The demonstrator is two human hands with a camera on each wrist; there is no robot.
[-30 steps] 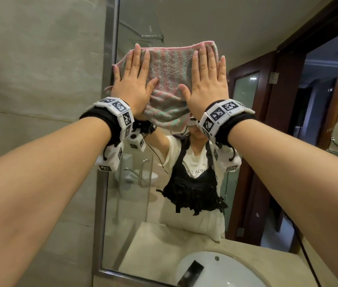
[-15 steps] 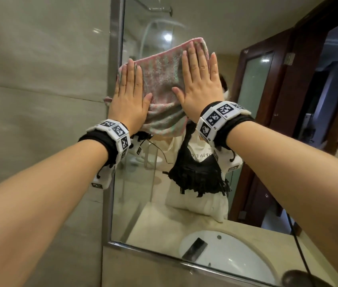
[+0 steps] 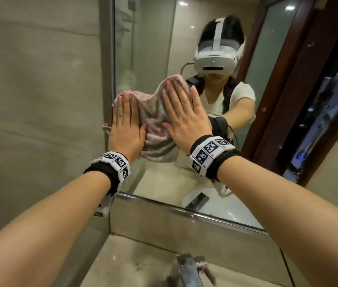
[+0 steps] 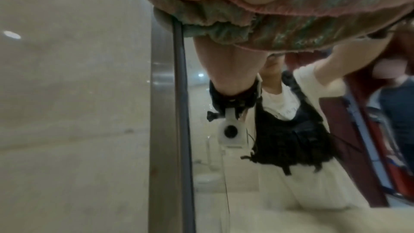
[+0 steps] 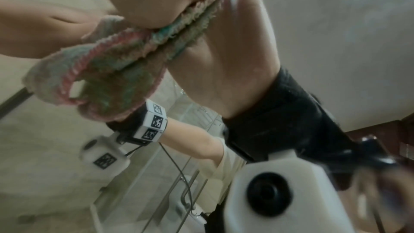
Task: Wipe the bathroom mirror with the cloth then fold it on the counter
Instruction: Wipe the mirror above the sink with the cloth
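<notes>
A: Cloth (image 3: 155, 129) is pinned flat to the mirror (image 3: 153, 59) under both palms, at the glass's left edge near the frame (image 3: 112, 79). Location confirmed?

B: Confirmed. Cloth is bunched, pink and green, with its long run lying roughly sideways between the hands and a loose flap hung below them. A corner is seen spilling past the frame on the left.

A: Hand states to be logged.

B: Left hand (image 3: 125, 125) is laid flat, fingers straight and together, pointed up; nothing is gripped, the cloth is only pressed. Right hand (image 3: 182, 114) is the same: fingers extended, palm down on the cloth's right half. In the wrist views the cloth (image 4: 246, 17) is seen squashed under the left palm heel, and folds of it (image 5: 125, 63) bulge from under the right one.

A: Key relation for the next stroke?

B: Cloth is directly under the palms, so no reach is needed. Unwiped glass lies right of and below the hands. Right hand is nearer that open glass; left hand is hard against the frame. A sweep rightward or down is judged likely.

A: Counter (image 3: 143, 264)?

B: Seen below the mirror with a tap (image 3: 189, 270). Folding is judged not yet started.
</notes>
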